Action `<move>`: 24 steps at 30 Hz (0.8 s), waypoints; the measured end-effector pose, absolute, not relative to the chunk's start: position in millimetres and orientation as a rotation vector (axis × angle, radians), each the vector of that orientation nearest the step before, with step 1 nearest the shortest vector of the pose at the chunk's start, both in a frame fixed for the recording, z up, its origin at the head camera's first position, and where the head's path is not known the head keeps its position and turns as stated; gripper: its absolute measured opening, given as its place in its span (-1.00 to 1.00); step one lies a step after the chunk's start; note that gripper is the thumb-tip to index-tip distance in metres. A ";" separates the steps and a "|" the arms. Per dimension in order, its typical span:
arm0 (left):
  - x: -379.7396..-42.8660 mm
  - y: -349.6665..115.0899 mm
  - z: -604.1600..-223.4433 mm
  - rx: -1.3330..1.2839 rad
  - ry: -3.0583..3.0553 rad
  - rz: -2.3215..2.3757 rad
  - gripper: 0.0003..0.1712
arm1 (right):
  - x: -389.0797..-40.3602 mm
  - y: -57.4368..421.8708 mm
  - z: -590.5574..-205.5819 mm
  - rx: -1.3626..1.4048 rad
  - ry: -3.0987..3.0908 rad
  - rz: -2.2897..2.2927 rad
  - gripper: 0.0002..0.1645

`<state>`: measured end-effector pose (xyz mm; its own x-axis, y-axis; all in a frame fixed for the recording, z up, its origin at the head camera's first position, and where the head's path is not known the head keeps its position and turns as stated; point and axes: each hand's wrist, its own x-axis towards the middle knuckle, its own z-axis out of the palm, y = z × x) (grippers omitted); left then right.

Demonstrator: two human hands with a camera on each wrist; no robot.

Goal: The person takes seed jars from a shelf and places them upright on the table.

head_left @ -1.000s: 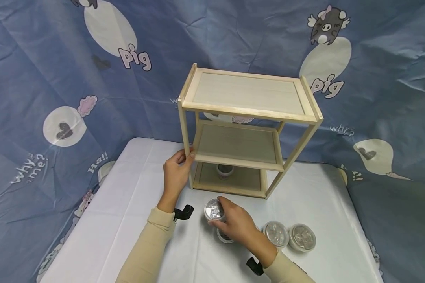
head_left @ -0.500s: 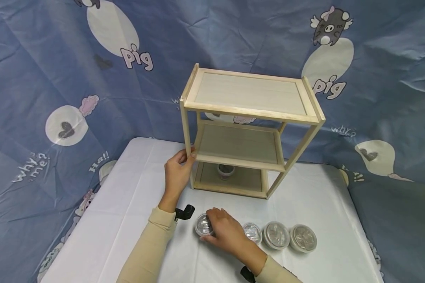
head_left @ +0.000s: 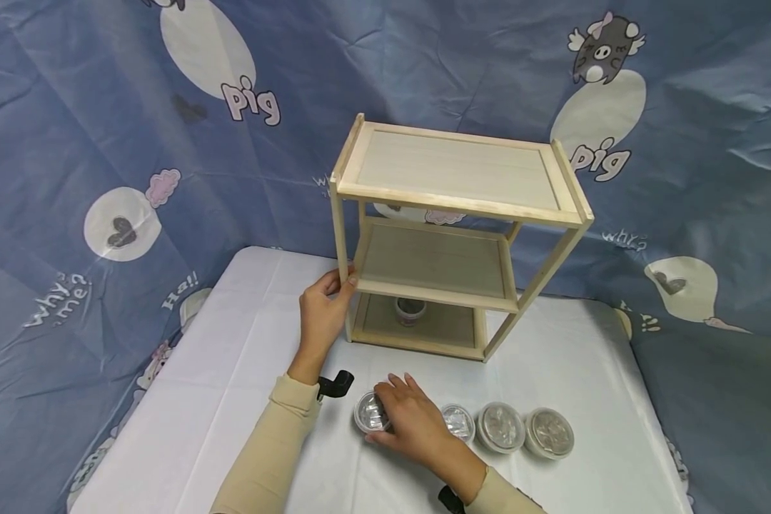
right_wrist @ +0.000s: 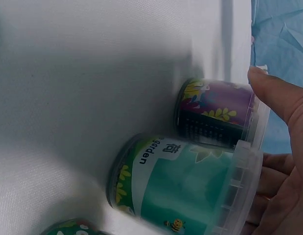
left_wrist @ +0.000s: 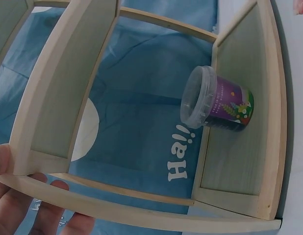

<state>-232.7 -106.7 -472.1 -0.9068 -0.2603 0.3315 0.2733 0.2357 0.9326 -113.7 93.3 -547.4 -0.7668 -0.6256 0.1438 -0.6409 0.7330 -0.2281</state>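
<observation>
My left hand (head_left: 321,314) grips the left front post of a three-tier wooden shelf rack (head_left: 456,168) at the middle board; fingers and thumb curl about the wood in the left wrist view. My right hand (head_left: 417,421) lies loosely spread over a small plastic jar (head_left: 368,412) with a clear lid, on the white cloth before the rack. From the right wrist, that purple-labelled jar (right_wrist: 215,110) stands upright, with the thumb (right_wrist: 279,93) by its lid. Nearer that camera is a teal-labelled jar (right_wrist: 186,181). Another purple-labelled jar (left_wrist: 230,103) stands on the rack's bottom board.
Right of my right hand, a smaller-lidded jar (head_left: 457,422) and two wider jars, one in the middle (head_left: 501,427) and one at the end (head_left: 550,432), form a row. A blue patterned curtain (head_left: 283,178) hangs behind and at both sides of the table.
My right hand has brought the jar down and toward me onto the cloth, left of the row, and its fingers have loosened. My left hand has kept its grip on the post.
</observation>
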 end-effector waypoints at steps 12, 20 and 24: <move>-231.3 -107.6 -469.4 -0.010 -2.103 -1.710 -0.71 | -110.2 90.8 -537.3 1.090 -2.882 0.340 -0.08; -231.7 -107.0 -469.9 -0.015 -2.096 -1.701 -0.71 | -110.0 92.2 -537.0 1.092 -2.912 0.378 -0.06; -231.3 -106.7 -469.7 -0.009 -2.100 -1.696 -0.71 | -109.7 93.1 -539.0 1.111 -2.908 0.432 -0.07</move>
